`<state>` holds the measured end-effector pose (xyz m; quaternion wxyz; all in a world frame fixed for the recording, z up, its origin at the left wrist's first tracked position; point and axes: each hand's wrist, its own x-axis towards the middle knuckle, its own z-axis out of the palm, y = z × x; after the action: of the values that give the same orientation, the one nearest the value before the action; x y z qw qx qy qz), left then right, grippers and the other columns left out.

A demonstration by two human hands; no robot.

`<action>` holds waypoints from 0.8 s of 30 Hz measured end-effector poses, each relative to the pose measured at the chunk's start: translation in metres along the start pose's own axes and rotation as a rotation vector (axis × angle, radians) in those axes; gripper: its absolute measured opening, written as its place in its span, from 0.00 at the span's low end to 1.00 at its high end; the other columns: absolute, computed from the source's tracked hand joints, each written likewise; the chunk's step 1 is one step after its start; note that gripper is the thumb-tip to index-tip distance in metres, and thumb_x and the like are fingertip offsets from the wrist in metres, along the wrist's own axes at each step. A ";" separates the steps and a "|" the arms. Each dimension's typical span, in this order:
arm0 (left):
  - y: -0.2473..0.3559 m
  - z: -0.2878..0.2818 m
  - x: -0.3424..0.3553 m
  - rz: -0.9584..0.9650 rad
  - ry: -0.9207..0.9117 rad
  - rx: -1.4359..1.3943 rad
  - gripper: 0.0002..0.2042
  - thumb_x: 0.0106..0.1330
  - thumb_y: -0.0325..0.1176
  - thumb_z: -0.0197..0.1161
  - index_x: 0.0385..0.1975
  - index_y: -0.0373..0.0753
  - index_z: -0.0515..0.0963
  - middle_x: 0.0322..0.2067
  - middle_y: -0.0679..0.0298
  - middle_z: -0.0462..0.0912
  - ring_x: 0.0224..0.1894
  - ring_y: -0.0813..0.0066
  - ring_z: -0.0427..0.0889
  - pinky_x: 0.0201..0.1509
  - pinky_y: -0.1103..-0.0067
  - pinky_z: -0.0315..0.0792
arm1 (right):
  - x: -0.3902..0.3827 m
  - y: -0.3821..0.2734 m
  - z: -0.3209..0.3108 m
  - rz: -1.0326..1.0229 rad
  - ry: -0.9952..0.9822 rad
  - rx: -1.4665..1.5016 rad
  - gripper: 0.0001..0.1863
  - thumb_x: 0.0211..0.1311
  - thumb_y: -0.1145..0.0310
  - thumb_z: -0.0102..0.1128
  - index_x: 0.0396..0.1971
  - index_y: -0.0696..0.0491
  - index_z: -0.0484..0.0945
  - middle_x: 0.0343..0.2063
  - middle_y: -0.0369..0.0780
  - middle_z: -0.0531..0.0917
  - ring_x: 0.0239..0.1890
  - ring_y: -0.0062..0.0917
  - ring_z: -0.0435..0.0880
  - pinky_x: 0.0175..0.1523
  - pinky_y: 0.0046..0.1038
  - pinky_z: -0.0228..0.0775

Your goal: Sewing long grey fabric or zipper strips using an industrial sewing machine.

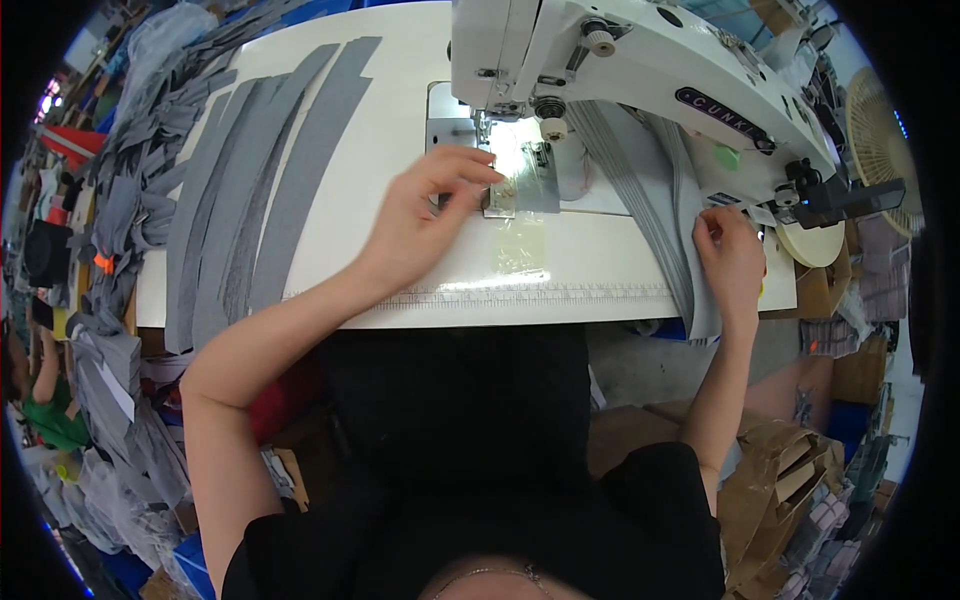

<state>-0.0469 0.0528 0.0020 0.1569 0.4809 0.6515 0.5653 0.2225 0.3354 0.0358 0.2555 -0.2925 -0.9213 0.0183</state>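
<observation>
My left hand (425,205) rests on the white sewing table (400,120), fingertips on a small grey fabric piece (535,185) by the needle and metal plate of the white sewing machine (620,60). My right hand (730,260) pinches the edge of a stack of long grey fabric strips (660,200) that hangs from under the machine arm over the table's front edge.
Several long grey strips (260,190) lie fanned out on the table's left side. A heap of grey cut pieces (130,150) spills off the left edge. A cream thread cone (810,245) and a fan (880,140) stand at the right; brown paper bags (780,470) sit below.
</observation>
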 end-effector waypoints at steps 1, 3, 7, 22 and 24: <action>0.002 0.012 0.000 0.030 -0.038 -0.048 0.10 0.75 0.23 0.58 0.50 0.36 0.84 0.56 0.57 0.83 0.58 0.70 0.82 0.62 0.74 0.76 | 0.005 0.003 0.001 -0.009 -0.048 -0.051 0.06 0.60 0.71 0.65 0.30 0.59 0.82 0.31 0.44 0.85 0.35 0.42 0.83 0.42 0.42 0.74; 0.004 0.036 0.002 0.060 -0.076 -0.096 0.10 0.75 0.22 0.58 0.49 0.36 0.85 0.54 0.58 0.84 0.57 0.70 0.82 0.61 0.74 0.76 | 0.008 0.006 0.001 -0.018 -0.096 -0.102 0.06 0.59 0.71 0.65 0.29 0.59 0.82 0.31 0.44 0.84 0.36 0.42 0.83 0.41 0.42 0.73; 0.013 0.073 0.007 0.068 -0.201 -0.187 0.10 0.74 0.24 0.60 0.50 0.36 0.84 0.53 0.60 0.85 0.56 0.72 0.83 0.58 0.75 0.77 | 0.009 -0.006 -0.008 -0.187 0.230 -0.247 0.02 0.55 0.75 0.64 0.26 0.55 0.79 0.30 0.40 0.82 0.34 0.38 0.81 0.38 0.39 0.72; 0.021 0.135 0.071 -0.577 -0.210 -0.675 0.26 0.71 0.53 0.70 0.52 0.33 0.81 0.39 0.62 0.87 0.39 0.78 0.84 0.44 0.78 0.80 | -0.034 -0.092 -0.037 -0.643 -0.196 0.266 0.09 0.40 0.75 0.68 0.24 0.53 0.76 0.33 0.35 0.82 0.41 0.34 0.81 0.45 0.35 0.69; 0.016 0.134 0.073 -0.581 -0.177 -0.727 0.23 0.70 0.46 0.72 0.50 0.31 0.81 0.38 0.61 0.88 0.38 0.78 0.86 0.42 0.78 0.81 | -0.040 -0.099 -0.034 -0.645 -0.293 0.389 0.09 0.40 0.75 0.67 0.24 0.53 0.76 0.33 0.35 0.82 0.42 0.33 0.81 0.47 0.34 0.69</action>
<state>0.0255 0.1884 -0.0006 0.5216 0.2388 0.5030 0.6464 0.2147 0.2271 0.0653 0.1644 0.0712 -0.9719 0.1526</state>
